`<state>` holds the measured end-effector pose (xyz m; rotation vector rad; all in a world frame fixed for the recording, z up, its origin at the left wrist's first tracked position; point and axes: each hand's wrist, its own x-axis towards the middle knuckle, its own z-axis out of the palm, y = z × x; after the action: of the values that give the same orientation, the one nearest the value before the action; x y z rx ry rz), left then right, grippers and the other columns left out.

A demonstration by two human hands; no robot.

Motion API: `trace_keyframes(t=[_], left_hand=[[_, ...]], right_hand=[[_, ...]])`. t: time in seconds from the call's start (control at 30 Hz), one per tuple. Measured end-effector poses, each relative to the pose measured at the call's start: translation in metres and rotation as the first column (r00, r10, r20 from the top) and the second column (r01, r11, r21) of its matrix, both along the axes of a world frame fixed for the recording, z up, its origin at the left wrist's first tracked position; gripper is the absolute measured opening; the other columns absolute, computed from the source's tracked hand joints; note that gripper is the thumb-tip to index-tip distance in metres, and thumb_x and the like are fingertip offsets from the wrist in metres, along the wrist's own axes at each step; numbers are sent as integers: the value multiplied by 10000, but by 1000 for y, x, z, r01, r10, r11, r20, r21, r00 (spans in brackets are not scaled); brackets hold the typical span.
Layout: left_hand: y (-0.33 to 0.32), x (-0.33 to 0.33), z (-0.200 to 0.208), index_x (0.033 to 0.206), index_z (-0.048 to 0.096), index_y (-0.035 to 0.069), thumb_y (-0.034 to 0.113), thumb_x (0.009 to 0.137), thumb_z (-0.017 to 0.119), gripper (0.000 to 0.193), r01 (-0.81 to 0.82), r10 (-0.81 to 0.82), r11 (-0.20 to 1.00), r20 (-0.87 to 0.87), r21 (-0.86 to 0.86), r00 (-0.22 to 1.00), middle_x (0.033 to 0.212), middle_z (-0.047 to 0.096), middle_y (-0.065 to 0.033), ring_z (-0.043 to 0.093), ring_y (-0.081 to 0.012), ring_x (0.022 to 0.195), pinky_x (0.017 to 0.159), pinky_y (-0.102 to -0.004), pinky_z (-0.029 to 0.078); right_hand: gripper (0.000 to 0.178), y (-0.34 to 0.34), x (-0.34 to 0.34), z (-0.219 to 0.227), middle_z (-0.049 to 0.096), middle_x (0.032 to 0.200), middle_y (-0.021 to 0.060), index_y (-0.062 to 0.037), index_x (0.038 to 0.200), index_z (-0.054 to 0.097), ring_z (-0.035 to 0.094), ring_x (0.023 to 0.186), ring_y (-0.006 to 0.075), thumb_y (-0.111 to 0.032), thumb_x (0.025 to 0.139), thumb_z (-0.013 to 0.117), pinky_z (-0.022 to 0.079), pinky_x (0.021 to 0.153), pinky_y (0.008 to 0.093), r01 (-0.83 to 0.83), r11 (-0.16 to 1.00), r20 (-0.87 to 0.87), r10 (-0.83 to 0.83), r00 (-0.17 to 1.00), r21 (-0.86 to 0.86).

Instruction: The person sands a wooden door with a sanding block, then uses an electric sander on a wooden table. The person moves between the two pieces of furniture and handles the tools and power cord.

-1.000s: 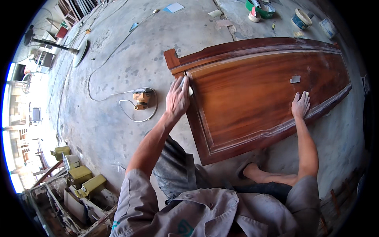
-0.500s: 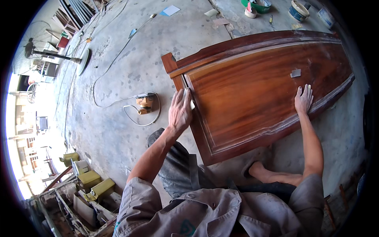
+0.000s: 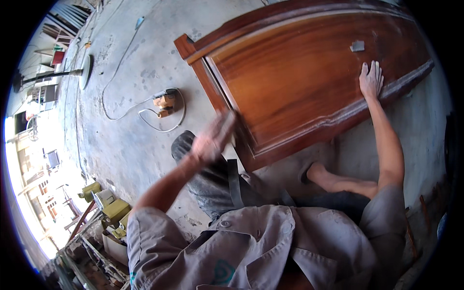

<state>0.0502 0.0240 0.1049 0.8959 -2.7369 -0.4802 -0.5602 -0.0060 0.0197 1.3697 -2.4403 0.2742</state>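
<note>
A reddish-brown wooden panel (image 3: 290, 77) with a raised moulded frame lies tilted across the floor in front of me. My left hand (image 3: 212, 139), smeared by motion, is at the panel's left frame rail. A pale sliver of what looks like sandpaper (image 3: 234, 140) shows at its fingers, mostly hidden under them. Flat on the panel's right part rests my right hand (image 3: 371, 81), fingers stretched out and holding nothing. Just beyond those fingertips a small grey folded piece (image 3: 357, 46), like sandpaper, lies on the wood. Pale dust marks the mouldings.
An orange-and-black power sander (image 3: 164, 102) sits on the concrete floor left of the panel, its cable (image 3: 104, 99) looping around. A fan stand's round base (image 3: 86, 72) is farther left. Yellow-green machine parts (image 3: 117, 210) stand at lower left. My knee is close to the panel's near corner.
My left hand has slid along the left frame rail toward me. My right hand stays on the same part of the panel. The whole view has shifted, so the panel appears higher.
</note>
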Motion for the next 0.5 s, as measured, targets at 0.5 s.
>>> trace_keyframes(t=[0.5], left_hand=[[5,3,15,1275,554,36,9,727,591,550,296,-294,944,-32,146,955,1298,561,-141,509,-347,1249,1047,-436,458]], right_hand=[[690,-6,-4,-4,309,1555,119,-80,1484,344,262,1437,325,-556,987,293,174,1168,494,28,999,48,-29,998,15]])
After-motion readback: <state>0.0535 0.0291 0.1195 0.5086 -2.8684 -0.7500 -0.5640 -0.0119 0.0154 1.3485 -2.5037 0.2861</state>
